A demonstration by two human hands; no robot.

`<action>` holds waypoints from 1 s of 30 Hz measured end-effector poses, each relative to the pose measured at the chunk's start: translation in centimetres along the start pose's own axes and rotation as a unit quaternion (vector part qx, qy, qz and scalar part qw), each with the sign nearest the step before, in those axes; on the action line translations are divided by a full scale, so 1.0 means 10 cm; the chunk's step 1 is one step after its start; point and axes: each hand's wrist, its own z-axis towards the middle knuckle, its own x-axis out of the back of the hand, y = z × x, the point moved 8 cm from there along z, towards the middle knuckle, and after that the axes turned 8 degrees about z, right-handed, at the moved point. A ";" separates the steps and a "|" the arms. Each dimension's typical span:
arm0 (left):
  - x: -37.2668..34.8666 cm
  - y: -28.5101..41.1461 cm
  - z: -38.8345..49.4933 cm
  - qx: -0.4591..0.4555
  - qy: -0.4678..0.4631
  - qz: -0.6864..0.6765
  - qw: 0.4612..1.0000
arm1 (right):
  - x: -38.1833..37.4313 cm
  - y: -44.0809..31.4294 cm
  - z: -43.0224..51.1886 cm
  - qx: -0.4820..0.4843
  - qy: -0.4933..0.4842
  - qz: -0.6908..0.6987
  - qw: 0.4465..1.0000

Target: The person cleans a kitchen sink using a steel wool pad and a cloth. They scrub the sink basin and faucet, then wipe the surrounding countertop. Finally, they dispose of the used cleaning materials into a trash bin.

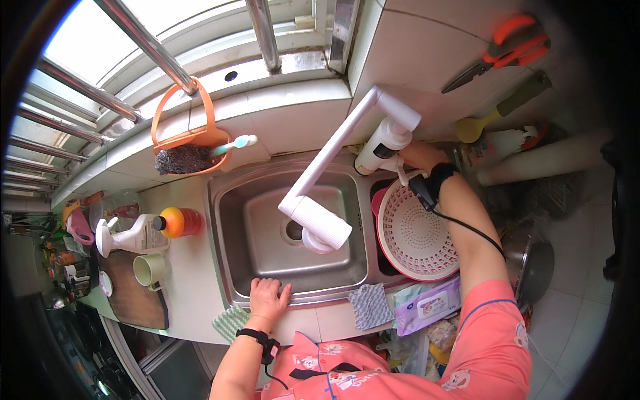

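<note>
My left hand (269,299) rests on the front rim of the stainless-steel sink (295,295), fingers over the edge and thumb apart, holding nothing. My right hand (422,156) reaches behind the white faucet (382,145) at the back right corner. Its fingers are hidden by the faucet body, so I cannot tell whether they grip anything. The faucet's jointed spout ends in a ribbed white head (325,225) above the basin's drain (294,231). Below my right forearm, a white colander (417,232) with a pink rim sits over the smaller right basin.
An orange holder (187,137) with a dark scrubber and a brush hangs at the window bars. Left are a spray bottle (135,235), an orange bottle (180,222), a green mug (149,270) and a cutting board (135,295). Cloths and a purple wipes pack (427,306) line the front edge.
</note>
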 end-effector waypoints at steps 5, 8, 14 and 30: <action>-0.01 0.02 0.02 0.003 -0.012 0.004 1.000 | 0.15 0.07 0.12 0.020 -0.014 -0.154 0.988; -0.01 0.03 0.02 0.003 -0.014 0.011 1.000 | 0.22 0.31 0.28 0.001 -0.063 -0.068 0.996; 0.00 0.03 0.00 -0.005 0.001 -0.004 1.000 | 0.66 0.77 -0.01 0.119 0.117 0.237 0.957; -0.04 0.02 -0.04 -0.025 0.019 0.002 1.000 | -0.71 0.90 0.00 0.196 0.502 -0.075 0.839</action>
